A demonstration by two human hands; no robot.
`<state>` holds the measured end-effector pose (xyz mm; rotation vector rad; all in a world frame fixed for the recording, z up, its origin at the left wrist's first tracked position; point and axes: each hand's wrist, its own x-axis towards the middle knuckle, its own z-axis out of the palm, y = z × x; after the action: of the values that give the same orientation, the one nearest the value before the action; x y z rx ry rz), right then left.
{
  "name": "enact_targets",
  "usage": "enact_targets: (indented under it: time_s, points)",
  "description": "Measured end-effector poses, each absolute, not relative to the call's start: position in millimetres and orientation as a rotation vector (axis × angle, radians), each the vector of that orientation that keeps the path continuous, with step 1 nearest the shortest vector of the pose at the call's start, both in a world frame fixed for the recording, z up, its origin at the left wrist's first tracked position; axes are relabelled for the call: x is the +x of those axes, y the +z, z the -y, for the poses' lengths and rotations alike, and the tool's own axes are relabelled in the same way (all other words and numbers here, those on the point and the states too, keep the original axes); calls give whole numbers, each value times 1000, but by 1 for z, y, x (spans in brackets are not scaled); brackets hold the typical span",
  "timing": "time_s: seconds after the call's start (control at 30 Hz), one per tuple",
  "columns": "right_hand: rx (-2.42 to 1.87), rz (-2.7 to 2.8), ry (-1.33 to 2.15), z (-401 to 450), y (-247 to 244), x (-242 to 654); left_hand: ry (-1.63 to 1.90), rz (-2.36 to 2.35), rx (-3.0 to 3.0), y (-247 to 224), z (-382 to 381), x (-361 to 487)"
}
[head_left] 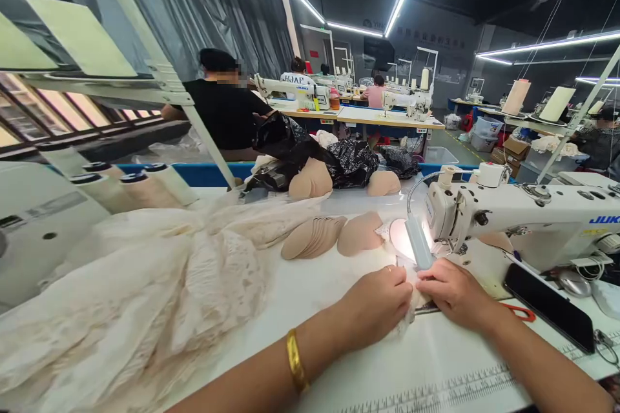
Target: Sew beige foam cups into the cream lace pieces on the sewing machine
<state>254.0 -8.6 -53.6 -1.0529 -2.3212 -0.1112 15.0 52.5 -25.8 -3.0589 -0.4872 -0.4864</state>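
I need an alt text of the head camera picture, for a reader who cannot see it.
A person's left hand and right hand pinch pale fabric near a white sewing machine. Beyond them, beige rounded pieces lie on the white table, with cream lacy cloth heaped to the left. Other people are visible farther back.

Cream lace fabric [208, 271], beige pieces [314, 237], white sewing machine [547, 206] (blue lettering [604, 220])

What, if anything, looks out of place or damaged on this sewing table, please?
Nothing looks plainly spilled or damaged. Mildly untidy: the lace fabric lies rumpled in a heap on the left, and a black phone, not sewing gear, lies by the sewing machine.
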Motion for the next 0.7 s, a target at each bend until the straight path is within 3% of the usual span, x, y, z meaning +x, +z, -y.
enact_targets:
  time_s: [0.2, 0.7]
  points:
    - [-1110, 2351, 7, 21, -43, 256, -780, 322, -2962, -40, -50, 15]
    - [-1179, 2370, 105, 24, -36, 254, -835, 461, -3055, -41, -46, 18]
